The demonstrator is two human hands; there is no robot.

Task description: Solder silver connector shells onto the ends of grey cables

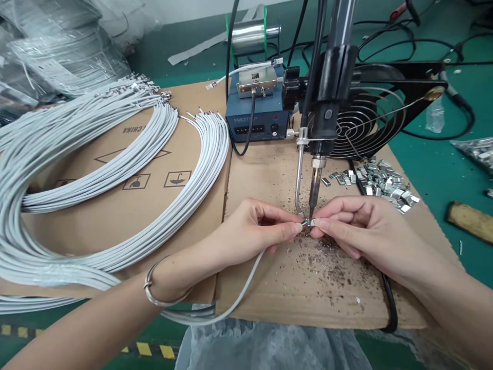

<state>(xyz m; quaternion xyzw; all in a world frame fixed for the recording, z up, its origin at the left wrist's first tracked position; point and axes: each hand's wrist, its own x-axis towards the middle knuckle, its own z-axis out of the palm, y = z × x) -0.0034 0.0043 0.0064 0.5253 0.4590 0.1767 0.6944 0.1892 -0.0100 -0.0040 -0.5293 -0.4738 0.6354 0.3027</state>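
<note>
Under the tip of a mounted soldering iron [315, 185], my two hands meet over the cardboard. Between thumb and fingers, my left hand [265, 226] pinches the end of a grey cable [248, 282], whose thin coloured wires point right. My right hand [350, 223] is closed on a small metal connector [313, 222], held against those wires. The iron's tip is at the joint, and a thin metal solder feed tube [299, 180] ends just beside it. The fingers partly hide the connector.
Bundled grey cables [192, 216] cover the left side. Loose metal connectors [389, 185] lie in a pile at right, near a black fan [358, 118]. Behind stand a blue control box [258, 115] and a solder spool [248, 38]. Dark solder specks dot the cardboard [262, 303].
</note>
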